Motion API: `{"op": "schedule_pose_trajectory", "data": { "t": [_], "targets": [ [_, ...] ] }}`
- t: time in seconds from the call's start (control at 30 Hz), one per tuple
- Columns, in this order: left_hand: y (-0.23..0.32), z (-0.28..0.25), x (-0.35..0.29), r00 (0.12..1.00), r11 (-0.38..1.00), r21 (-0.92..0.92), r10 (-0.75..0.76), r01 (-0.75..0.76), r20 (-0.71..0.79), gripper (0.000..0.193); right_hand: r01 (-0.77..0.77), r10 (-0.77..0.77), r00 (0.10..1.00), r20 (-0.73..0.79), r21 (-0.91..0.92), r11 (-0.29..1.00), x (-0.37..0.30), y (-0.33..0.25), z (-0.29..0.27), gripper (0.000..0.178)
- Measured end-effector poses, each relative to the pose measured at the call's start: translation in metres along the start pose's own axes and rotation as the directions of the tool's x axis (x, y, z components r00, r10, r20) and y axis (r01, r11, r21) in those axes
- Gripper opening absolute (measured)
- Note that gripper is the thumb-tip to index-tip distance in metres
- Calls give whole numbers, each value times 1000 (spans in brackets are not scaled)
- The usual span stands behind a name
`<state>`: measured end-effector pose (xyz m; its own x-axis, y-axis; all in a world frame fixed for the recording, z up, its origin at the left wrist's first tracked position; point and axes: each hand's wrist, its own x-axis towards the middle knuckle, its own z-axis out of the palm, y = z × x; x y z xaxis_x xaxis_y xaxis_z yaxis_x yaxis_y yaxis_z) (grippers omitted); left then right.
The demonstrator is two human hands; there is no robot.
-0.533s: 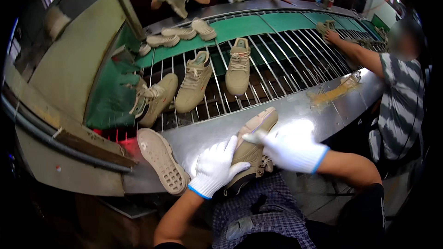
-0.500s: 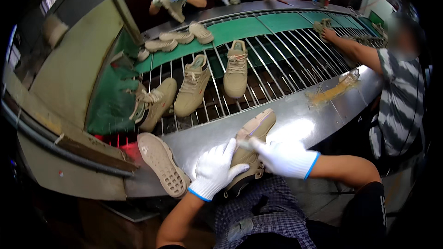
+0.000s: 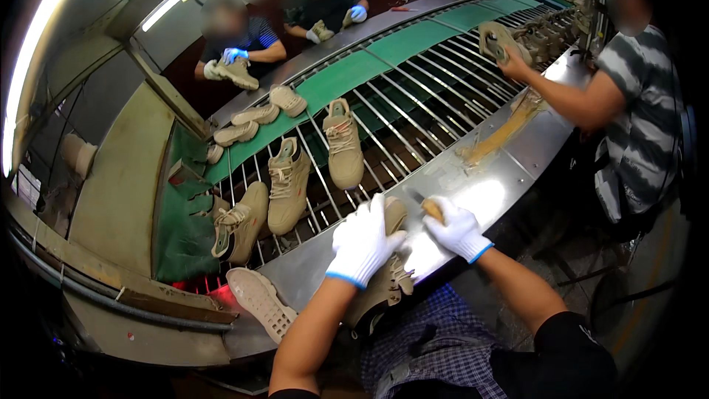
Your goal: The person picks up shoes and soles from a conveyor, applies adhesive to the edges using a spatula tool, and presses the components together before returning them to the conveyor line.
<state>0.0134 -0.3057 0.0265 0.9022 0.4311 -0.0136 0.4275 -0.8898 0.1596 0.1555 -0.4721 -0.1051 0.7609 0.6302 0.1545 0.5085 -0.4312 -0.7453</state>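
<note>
Head view, left hand [image 3: 363, 245] gripping tan sneaker [image 3: 384, 281]

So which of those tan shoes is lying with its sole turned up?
The tan shoe at the near-left edge of the metal bench, left of the gloved left hand: its pale dotted sole faces up, while those on the rollers show laces.

Roller conveyor [image 3: 413, 114]; beige sneakers [image 3: 343, 144]

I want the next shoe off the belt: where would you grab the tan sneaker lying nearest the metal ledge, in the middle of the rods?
Take the tan sneaker across its heel and collar, coming from the ledge side. It lies sole-down with the heel end toward the metal ledge, the collar opening faces up, and neighbours stand apart on both sides.
</note>
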Motion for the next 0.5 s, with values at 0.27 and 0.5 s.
{"op": "schedule_pose_trajectory", "data": {
  "t": [0.27, 0.5],
  "targets": [
    [5, -27, -3, 992, 998, -65, -1, -7, -128, 74, -14, 13, 1000, 11, 89, 996, 6, 6, 0, 57],
    [-45, -92, -138, 838, 926, -173, 209, -335, -505, 82, -72, 63, 997, 44, 249, 966, 4, 19, 4, 45]
  ]
}}
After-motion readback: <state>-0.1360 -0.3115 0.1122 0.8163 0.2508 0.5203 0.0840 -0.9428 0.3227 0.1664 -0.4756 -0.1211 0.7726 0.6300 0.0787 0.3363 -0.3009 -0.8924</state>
